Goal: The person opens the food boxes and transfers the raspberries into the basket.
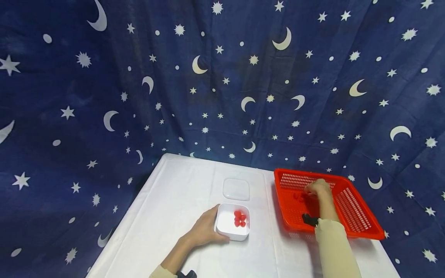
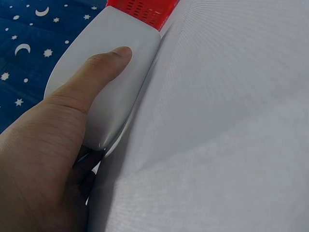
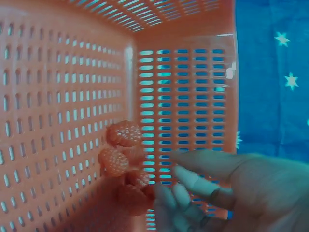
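Left hand is gripping the bowl; right hand, pinch unclear, is seemingly picking berries, inviting a gentle lift.

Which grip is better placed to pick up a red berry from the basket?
Probably the right grip: it is inside the red basket, beside the red berries, while the left grip holds the white container.

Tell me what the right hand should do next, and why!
The right hand should probably gently pinch a red berry in the red basket: its fingers are close to several, and the white box the left hand holds has similar berries and bare space inside.
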Action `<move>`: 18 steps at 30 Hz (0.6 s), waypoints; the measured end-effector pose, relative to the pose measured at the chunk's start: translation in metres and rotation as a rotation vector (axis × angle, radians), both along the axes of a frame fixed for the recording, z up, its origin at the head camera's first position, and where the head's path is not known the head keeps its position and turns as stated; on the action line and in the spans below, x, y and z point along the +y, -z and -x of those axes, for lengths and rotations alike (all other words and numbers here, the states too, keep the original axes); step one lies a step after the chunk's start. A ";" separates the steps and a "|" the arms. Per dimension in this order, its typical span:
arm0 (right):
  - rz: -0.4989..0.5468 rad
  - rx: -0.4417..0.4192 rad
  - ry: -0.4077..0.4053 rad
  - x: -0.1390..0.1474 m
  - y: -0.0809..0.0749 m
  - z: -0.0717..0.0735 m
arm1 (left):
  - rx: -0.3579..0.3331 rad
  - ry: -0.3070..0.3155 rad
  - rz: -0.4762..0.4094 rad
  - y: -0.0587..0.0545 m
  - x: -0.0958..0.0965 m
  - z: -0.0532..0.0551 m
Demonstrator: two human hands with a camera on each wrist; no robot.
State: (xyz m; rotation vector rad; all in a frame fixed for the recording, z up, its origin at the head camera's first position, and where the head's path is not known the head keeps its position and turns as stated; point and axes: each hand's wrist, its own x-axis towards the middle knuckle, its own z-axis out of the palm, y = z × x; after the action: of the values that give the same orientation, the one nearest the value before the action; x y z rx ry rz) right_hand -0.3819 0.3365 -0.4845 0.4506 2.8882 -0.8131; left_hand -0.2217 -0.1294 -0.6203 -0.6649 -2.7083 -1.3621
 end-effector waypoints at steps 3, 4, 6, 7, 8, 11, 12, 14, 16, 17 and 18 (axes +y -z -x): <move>0.002 0.028 -0.014 -0.002 -0.012 -0.003 | -0.001 0.000 -0.006 0.000 0.000 0.000; 0.008 0.036 -0.016 -0.002 -0.016 -0.004 | -0.005 0.000 -0.007 0.000 0.001 0.000; 0.037 0.055 -0.014 -0.005 -0.024 -0.008 | -0.013 -0.004 -0.008 0.000 0.001 -0.001; 0.049 0.066 -0.016 -0.006 -0.028 -0.010 | -0.016 -0.005 -0.006 -0.001 0.001 -0.001; 0.050 0.074 -0.017 -0.007 -0.033 -0.012 | -0.020 -0.008 -0.002 -0.001 0.001 -0.001; 0.053 0.104 -0.025 -0.010 -0.045 -0.015 | -0.029 -0.015 0.003 -0.002 0.001 -0.002; 0.048 0.116 -0.024 -0.011 -0.049 -0.016 | -0.034 -0.017 0.002 -0.002 0.001 -0.002; 0.037 0.137 -0.014 -0.013 -0.058 -0.019 | -0.042 -0.021 0.003 -0.001 0.001 -0.002; 0.030 0.166 -0.011 -0.017 -0.067 -0.022 | -0.046 -0.021 0.005 -0.001 0.001 -0.001; 0.025 0.180 -0.013 -0.018 -0.071 -0.023 | -0.047 -0.021 0.007 0.000 0.002 -0.001; 0.024 0.192 -0.016 -0.021 -0.075 -0.025 | -0.046 -0.020 0.007 0.000 0.002 -0.001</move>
State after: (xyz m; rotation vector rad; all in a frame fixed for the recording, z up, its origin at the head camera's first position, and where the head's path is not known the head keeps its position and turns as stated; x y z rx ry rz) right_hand -0.3564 0.3159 -0.4093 0.3651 3.0478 -0.9363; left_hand -0.2211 -0.1276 -0.6205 -0.6126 -2.7489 -1.3809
